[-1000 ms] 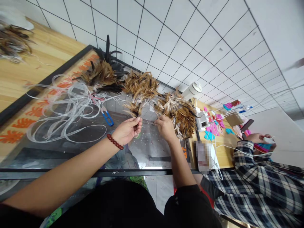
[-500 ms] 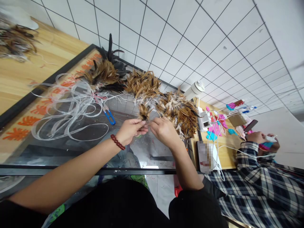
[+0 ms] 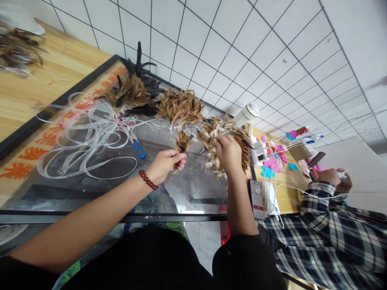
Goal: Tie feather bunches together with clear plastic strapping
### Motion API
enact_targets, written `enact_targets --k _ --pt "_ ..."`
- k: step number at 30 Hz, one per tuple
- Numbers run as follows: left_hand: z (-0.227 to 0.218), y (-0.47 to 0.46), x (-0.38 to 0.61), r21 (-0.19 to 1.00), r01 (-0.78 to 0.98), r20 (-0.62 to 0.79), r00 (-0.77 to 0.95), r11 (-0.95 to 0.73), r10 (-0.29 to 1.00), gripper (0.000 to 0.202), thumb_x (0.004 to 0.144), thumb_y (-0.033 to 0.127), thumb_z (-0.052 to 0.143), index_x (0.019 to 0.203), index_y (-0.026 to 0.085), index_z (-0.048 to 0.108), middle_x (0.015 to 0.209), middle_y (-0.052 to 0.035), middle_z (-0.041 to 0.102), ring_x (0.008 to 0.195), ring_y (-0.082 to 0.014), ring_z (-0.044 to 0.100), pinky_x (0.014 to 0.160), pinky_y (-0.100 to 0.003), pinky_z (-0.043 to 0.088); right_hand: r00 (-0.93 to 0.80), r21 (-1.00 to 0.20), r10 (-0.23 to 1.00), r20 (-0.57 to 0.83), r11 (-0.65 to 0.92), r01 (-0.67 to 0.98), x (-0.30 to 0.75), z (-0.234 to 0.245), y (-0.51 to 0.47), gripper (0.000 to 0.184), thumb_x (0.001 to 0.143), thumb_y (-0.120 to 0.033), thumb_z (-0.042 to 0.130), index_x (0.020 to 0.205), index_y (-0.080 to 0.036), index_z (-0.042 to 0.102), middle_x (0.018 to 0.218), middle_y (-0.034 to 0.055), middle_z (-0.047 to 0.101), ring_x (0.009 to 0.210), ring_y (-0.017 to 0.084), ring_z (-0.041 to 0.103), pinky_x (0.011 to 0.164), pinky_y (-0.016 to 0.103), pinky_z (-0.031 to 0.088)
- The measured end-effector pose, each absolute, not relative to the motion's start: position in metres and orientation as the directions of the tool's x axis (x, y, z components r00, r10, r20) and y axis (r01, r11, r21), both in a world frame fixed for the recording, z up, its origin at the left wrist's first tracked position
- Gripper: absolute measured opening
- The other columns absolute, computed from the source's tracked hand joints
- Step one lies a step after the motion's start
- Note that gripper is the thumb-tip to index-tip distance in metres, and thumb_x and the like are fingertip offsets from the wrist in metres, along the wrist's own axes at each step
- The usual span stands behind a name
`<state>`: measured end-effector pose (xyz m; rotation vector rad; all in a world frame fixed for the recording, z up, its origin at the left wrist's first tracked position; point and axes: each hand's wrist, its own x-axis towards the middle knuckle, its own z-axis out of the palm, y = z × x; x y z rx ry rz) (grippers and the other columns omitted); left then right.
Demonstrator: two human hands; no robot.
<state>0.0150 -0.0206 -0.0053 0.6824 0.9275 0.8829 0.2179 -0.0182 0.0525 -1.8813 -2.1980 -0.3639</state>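
Lying left of the middle feather pile (image 3: 181, 106) are a clear ribbon tangle (image 3: 90, 135) and blue-handled snips (image 3: 138, 148). On that pile's near side, the left hand (image 3: 167, 164) pinches a small feather tuft (image 3: 183, 141). Right of it, the right hand (image 3: 229, 152), fingers bunched, meets the right-hand feather pile (image 3: 222, 125); whether it grips any feathers cannot be told.

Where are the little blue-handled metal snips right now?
Left of centre in the head view, the blue-handled metal snips lie on the dark glossy tabletop, beside tangled translucent ribbon, up and left of the bare left hand.
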Motion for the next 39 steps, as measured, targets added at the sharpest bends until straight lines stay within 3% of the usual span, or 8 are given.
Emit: enact_targets --k 2,5,9,13,19,31,36,39 --pt "-0.006 -0.018 0.014 0.779 -0.410 -0.396 0.266 0.475 0.879 0.010 0.075 0.016 0.066 0.068 0.008 0.065 0.059 -0.0033 0.061 0.050 -0.0088 0.056 0.050 -0.020 0.046 -0.110 0.083 0.974 0.198 0.095 0.992 0.224 0.047 -0.008 0.026 0.092 -0.026 0.043 0.100 -0.022 0.068 0.098 0.0072 0.064 0.082 0.019 0.058 0.070 0.028 0.038" --pt "-0.007 -0.015 0.013 0.747 -0.470 -0.402 0.246 0.471 0.882 0.008 0.076 0.014 0.065 0.073 0.007 0.066 0.061 -0.0037 0.062 0.052 -0.0085 0.057 0.052 -0.020 0.048 -0.242 0.141 0.970 0.007 0.238 0.961 0.225 0.030 0.003 0.026 0.090 -0.021 0.045 0.099 -0.023 0.069 0.098 0.0072 0.063 0.088 0.019 0.057 0.073 0.028 0.038" --pt "-0.008 -0.015 0.013 0.711 -0.503 -0.414 0.267 0.492 0.870 0.008 0.078 0.012 0.064 0.073 0.007 0.065 0.060 -0.0036 0.061 0.052 -0.0079 0.057 0.051 -0.018 0.048 -0.320 0.103 0.944 -0.081 0.327 0.939 0.225 0.009 0.012 0.022 0.089 -0.022 0.047 0.098 -0.021 0.068 0.103 0.0079 0.060 0.097 0.019 0.054 0.081 0.027 0.037" --pt "-0.003 -0.016 0.014 0.690 -0.492 -0.455 0.275 0.531 0.847 0.010 0.081 0.010 0.060 0.072 0.007 0.064 0.062 -0.0047 0.062 0.053 -0.0086 0.059 0.053 -0.019 0.050 -0.335 0.007 0.942 -0.028 0.335 0.942 0.221 0.009 0.008 0.019 0.090 -0.021 0.045 0.096 -0.017 0.063 0.104 0.0091 0.061 0.095 0.020 0.054 0.081 0.029 0.037" --pt "0.000 -0.018 0.016 0.691 -0.471 -0.480 0.268 0.549 0.835 0.010 0.082 0.009 0.059 0.074 0.006 0.065 0.076 -0.0096 0.069 0.065 -0.0125 0.067 0.065 -0.025 0.056 -0.546 -0.203 0.828 0.128 0.560 0.803 0.195 0.031 -0.019 0.021 0.095 -0.025 0.040 0.097 -0.021 0.060 0.092 0.0034 0.067 0.088 0.016 0.059 0.082 0.027 0.037" --pt "-0.009 -0.018 0.015 0.770 -0.295 -0.459 0.361 0.566 0.812 0.010 0.074 0.014 0.070 0.069 0.006 0.066 0.062 -0.0073 0.066 0.052 -0.0104 0.061 0.055 -0.022 0.051 -0.638 -0.038 0.755 0.150 0.649 0.760 0.178 0.042 -0.023 0.017 0.095 -0.026 0.042 0.099 -0.017 0.056 0.078 0.0046 0.065 0.072 0.016 0.055 0.076 0.028 0.037" --pt "-0.012 -0.015 0.008 0.748 -0.197 -0.407 0.618 0.633 0.673 0.015 0.070 0.018 0.073 0.064 0.007 0.065 0.056 -0.0039 0.060 0.047 -0.0067 0.053 0.047 -0.017 0.043 -0.664 -0.107 0.718 0.208 0.691 0.715 0.193 0.043 -0.023 0.018 0.093 -0.033 0.047 0.097 -0.019 0.058 0.085 0.0041 0.067 0.078 0.015 0.058 0.078 0.027 0.038" --pt "-0.012 -0.015 0.008 0.724 -0.217 -0.397 0.645 0.655 0.653 0.015 0.071 0.018 0.073 0.064 0.007 0.065 0.054 -0.0022 0.056 0.046 -0.0056 0.050 0.044 -0.016 0.041 -0.529 -0.100 0.805 0.269 0.570 0.816 0.213 0.048 -0.022 0.020 0.093 -0.032 0.047 0.102 -0.020 0.059 0.094 0.0057 0.068 0.085 0.017 0.060 0.082 0.028 0.038"
